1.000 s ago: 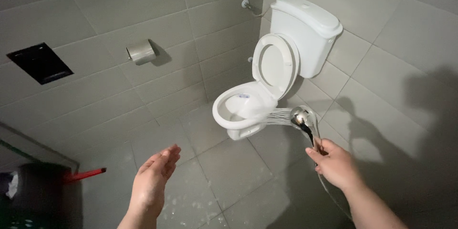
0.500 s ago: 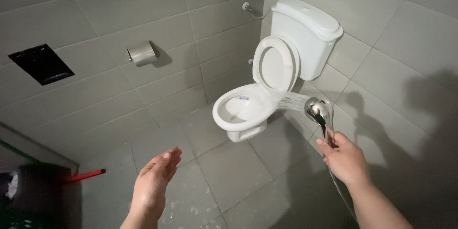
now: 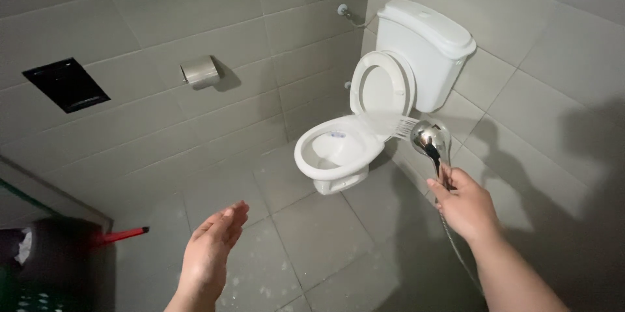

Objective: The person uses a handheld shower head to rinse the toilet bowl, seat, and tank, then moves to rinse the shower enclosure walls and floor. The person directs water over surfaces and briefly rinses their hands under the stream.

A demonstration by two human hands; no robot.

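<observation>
My right hand (image 3: 463, 206) grips the handle of a shiny chrome hand sprayer (image 3: 430, 137) with a metal hose (image 3: 459, 258) trailing down. Water streams from its head onto the raised seat (image 3: 381, 93) of a white toilet (image 3: 338, 151), just to the left. The white cistern (image 3: 426, 52) stands behind it against the tiled wall. My left hand (image 3: 209, 252) hovers empty over the wet floor at lower centre, palm upright, fingers together and slightly curled.
A metal paper holder (image 3: 200, 70) and a dark recessed panel (image 3: 67, 83) are on the left wall. A red-handled tool (image 3: 122, 234) and a dark bin (image 3: 40, 260) sit at the lower left. Grey floor tiles (image 3: 312, 234) are wet with foam specks.
My right hand has raised the sprayer and moved it right; the water stream shifted from the bowl's outer side up to the seat. The left hand has stayed put.
</observation>
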